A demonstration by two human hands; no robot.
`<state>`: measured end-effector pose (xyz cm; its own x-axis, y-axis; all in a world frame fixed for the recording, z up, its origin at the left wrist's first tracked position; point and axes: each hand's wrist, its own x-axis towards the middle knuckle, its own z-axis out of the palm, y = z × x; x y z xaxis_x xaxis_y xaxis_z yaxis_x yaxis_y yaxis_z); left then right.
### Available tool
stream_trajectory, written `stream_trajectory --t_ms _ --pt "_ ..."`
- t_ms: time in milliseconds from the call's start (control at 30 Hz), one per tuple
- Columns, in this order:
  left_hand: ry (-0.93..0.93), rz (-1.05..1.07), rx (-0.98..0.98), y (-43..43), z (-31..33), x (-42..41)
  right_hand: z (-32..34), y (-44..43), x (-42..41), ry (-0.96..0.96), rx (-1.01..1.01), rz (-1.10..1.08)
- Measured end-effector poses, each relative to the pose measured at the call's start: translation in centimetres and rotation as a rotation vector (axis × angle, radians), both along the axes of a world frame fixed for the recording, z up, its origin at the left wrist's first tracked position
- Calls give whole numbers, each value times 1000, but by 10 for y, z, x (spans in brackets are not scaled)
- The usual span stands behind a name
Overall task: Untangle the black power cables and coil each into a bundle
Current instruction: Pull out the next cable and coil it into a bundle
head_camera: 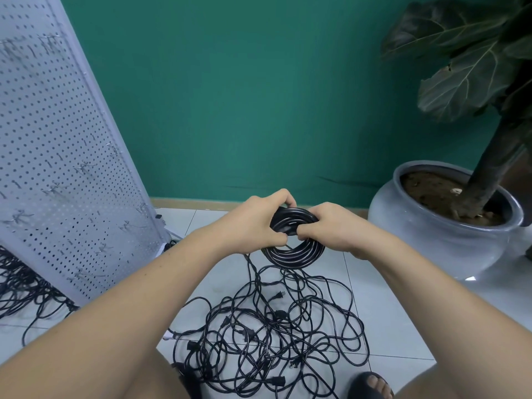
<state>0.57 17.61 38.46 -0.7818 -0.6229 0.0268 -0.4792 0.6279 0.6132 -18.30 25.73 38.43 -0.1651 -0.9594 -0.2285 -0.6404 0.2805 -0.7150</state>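
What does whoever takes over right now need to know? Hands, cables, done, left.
Left hand: grips the coil on its left side.
Right hand: grips the same coil on its right side, fingers curled through the middle.
Coil is held up over the floor tangle.
Done: one cable wound into a round bundle, in hand.
Left: set this bundle down, then the tangle, many plugs showing. More black cable lies beside the pegboard.
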Motion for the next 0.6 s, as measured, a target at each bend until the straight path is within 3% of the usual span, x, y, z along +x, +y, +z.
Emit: stream_trajectory --t_ms 133,300,533,600 --pt "31 -20 94 -2 1 0 6 3 1 -68 14 15" --pt "101 -88 430 -6 0 13 -3 6 -5 -324 106 57" --pt "182 -45 481 -13 -12 15 -4 3 -7 -568 25 35" --pt "240 -33 381 -15 -17 13 -5 4 -7 -662 6 50"
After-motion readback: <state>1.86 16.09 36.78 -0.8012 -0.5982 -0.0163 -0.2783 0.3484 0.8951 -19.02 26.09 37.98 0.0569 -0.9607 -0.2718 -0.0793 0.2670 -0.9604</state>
